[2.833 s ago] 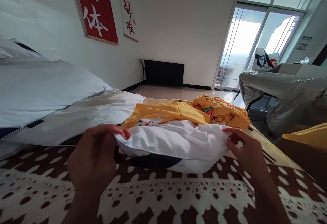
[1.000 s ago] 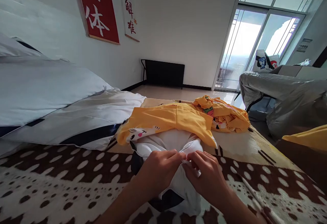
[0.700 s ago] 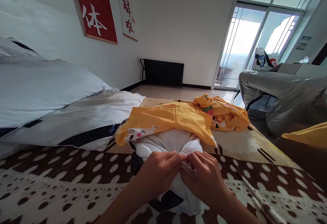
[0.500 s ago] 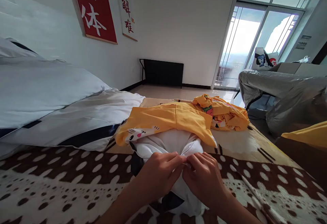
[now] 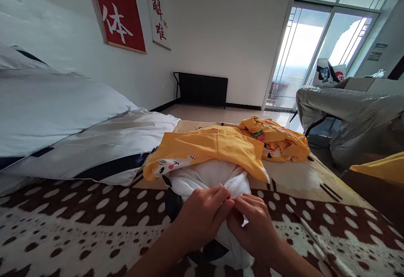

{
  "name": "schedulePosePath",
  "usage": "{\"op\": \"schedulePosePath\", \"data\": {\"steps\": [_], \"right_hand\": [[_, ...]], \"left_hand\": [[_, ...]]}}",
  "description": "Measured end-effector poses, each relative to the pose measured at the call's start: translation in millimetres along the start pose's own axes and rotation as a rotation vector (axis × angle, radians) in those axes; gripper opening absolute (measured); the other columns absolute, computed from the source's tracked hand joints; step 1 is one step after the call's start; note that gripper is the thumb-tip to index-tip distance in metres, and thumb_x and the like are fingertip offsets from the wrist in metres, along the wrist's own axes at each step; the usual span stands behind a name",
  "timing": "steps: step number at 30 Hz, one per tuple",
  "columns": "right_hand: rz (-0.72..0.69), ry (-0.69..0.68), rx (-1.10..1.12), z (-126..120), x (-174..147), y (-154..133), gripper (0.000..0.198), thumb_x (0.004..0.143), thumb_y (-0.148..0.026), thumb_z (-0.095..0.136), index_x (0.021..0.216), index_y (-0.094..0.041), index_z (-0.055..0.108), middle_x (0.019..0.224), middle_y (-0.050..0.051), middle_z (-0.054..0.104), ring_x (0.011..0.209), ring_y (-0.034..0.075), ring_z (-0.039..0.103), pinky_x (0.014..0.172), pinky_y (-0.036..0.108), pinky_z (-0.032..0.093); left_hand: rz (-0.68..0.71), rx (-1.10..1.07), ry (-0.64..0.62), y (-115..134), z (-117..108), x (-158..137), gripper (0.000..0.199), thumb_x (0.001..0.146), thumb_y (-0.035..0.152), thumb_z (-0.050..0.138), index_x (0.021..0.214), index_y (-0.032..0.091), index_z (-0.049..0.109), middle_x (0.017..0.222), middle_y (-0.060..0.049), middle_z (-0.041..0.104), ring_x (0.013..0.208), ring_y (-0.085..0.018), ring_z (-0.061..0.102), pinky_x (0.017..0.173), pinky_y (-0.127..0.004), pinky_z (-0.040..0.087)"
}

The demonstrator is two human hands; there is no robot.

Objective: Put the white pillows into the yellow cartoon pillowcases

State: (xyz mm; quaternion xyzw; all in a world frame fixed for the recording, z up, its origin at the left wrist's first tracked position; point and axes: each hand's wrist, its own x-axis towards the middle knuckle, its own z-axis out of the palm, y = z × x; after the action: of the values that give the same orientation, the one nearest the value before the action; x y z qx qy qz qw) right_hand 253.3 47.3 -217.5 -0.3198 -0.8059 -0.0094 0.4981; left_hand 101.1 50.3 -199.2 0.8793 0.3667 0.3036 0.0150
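My left hand (image 5: 203,209) and my right hand (image 5: 252,222) meet at the fingertips over a white cloth piece (image 5: 210,171) with dark patches. Both are closed in a pinch. The white fabric gathers in folds toward the fingers; the exact spot they grip is hidden between them. Draped over the far end of the white piece is a yellow cloth (image 5: 205,142) printed with a cat-like face. Right of that lies a crumpled yellow cloth (image 5: 284,142) with a carrot print.
White bedding (image 5: 94,142) with dark bands is piled at the left. Everything lies on a brown and cream spotted blanket (image 5: 94,222). Beyond stand a folded black table (image 5: 202,89) against the wall and a plastic-covered piece of furniture (image 5: 347,104). At right is a yellow item (image 5: 381,167).
My fingertips have shifted slightly; the right hand's fingers have loosened a little, leaving a small gap between thumb and fingers. The cloths lie as before.
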Motion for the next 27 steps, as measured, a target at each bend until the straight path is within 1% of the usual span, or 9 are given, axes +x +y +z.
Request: {"op": "schedulePosePath", "data": {"steps": [5,8,10,15,17,19,22,24,27], "right_hand": [[0.050,0.007,0.005,-3,0,-3,0.025,0.082,-0.014,0.049,0.058,-0.020,0.045,0.048,-0.005,0.047,0.045,0.007,0.043,0.048,0.020,0.034],[0.033,0.013,0.023,-4,-5,-6,0.014,0.083,-0.014,0.050,0.072,-0.020,0.055,0.053,-0.005,0.051,0.049,0.008,0.047,0.054,0.020,0.038],[0.000,0.011,0.021,-1,-9,-8,0.012,0.085,-0.013,0.049,0.078,-0.020,0.057,0.057,-0.004,0.053,0.052,0.008,0.048,0.058,0.021,0.040],[-0.008,-0.028,-0.012,3,-9,0,0.014,0.086,-0.015,0.048,0.075,-0.020,0.054,0.057,-0.004,0.052,0.053,0.009,0.048,0.058,0.022,0.039],[0.066,-0.105,-0.117,-2,-5,10,0.010,0.085,-0.019,0.051,0.076,-0.021,0.055,0.064,-0.002,0.056,0.060,0.012,0.053,0.060,0.024,0.039],[0.162,-0.194,-0.293,-12,0,25,0.003,0.082,-0.024,0.058,0.082,-0.021,0.058,0.078,0.002,0.062,0.073,0.017,0.058,0.065,0.028,0.041],[0.344,-0.335,-0.530,-29,2,57,0.021,0.080,-0.029,0.061,0.099,-0.020,0.059,0.099,0.010,0.063,0.090,0.026,0.059,0.072,0.035,0.043],[0.501,-0.448,-0.581,-40,-1,82,0.029,0.082,-0.036,0.058,0.107,-0.020,0.059,0.102,0.012,0.063,0.091,0.028,0.060,0.073,0.037,0.043],[0.673,-0.587,-0.506,-55,-8,115,0.039,0.085,-0.048,0.051,0.109,-0.020,0.061,0.094,0.011,0.066,0.089,0.027,0.062,0.071,0.035,0.044]], "left_hand": [[0.027,0.013,0.028,-7,2,1,0.033,0.098,0.030,0.024,0.077,0.018,0.047,0.068,0.001,0.054,0.056,-0.012,0.050,0.055,-0.026,0.033],[0.013,-0.007,0.125,-14,5,2,0.032,0.097,0.027,0.026,0.069,0.019,0.040,0.060,0.003,0.047,0.051,-0.011,0.044,0.053,-0.025,0.030],[-0.011,-0.042,0.156,-18,7,3,0.032,0.096,0.027,0.029,0.066,0.019,0.037,0.057,0.004,0.043,0.050,-0.010,0.041,0.052,-0.024,0.029],[-0.044,-0.093,0.069,-19,7,3,0.030,0.095,0.023,0.035,0.066,0.019,0.037,0.058,0.005,0.042,0.052,-0.009,0.040,0.052,-0.024,0.028],[-0.069,-0.106,0.085,-18,4,3,0.030,0.094,0.023,0.035,0.064,0.019,0.036,0.058,0.005,0.041,0.051,-0.009,0.038,0.052,-0.024,0.027],[-0.095,-0.139,0.109,-17,0,3,0.032,0.094,0.025,0.034,0.062,0.019,0.032,0.056,0.005,0.038,0.050,-0.009,0.036,0.051,-0.025,0.026],[-0.114,-0.180,0.115,-16,-6,4,0.034,0.094,0.027,0.032,0.061,0.019,0.029,0.055,0.005,0.036,0.050,-0.009,0.033,0.051,-0.025,0.026],[-0.119,-0.186,0.106,-17,-7,3,0.034,0.094,0.028,0.032,0.061,0.019,0.029,0.055,0.005,0.036,0.050,-0.009,0.034,0.051,-0.025,0.026],[-0.112,-0.184,0.111,-18,-6,2,0.033,0.094,0.026,0.034,0.062,0.019,0.030,0.056,0.005,0.038,0.051,-0.009,0.035,0.052,-0.024,0.027]]}}
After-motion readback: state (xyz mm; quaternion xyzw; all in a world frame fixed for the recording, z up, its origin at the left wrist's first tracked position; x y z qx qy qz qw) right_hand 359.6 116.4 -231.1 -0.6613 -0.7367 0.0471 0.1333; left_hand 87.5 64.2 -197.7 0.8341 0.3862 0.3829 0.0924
